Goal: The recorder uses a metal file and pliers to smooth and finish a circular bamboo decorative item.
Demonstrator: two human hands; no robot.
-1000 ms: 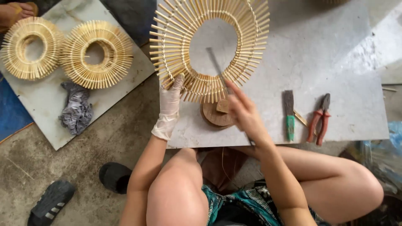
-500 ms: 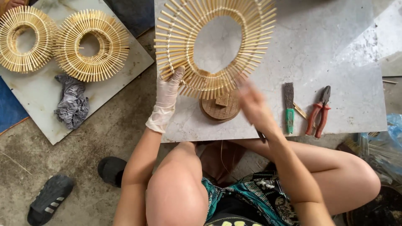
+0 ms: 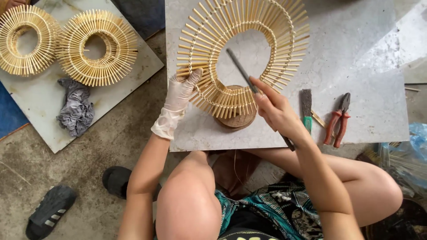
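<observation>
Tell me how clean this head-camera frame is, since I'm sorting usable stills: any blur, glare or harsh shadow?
Head view: soft, even daylight; the round ring of pale bamboo sticks and red-handled pliers are sharp; a faint bright patch on the grey stone slab at top right; only soft shadows; the near knee slightly soft.

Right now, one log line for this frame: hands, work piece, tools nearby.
left hand: gloved, on bamboo ring | right hand: bare, holds thin metal tool over ring | wooden disc under ring | pliers on slab
</observation>
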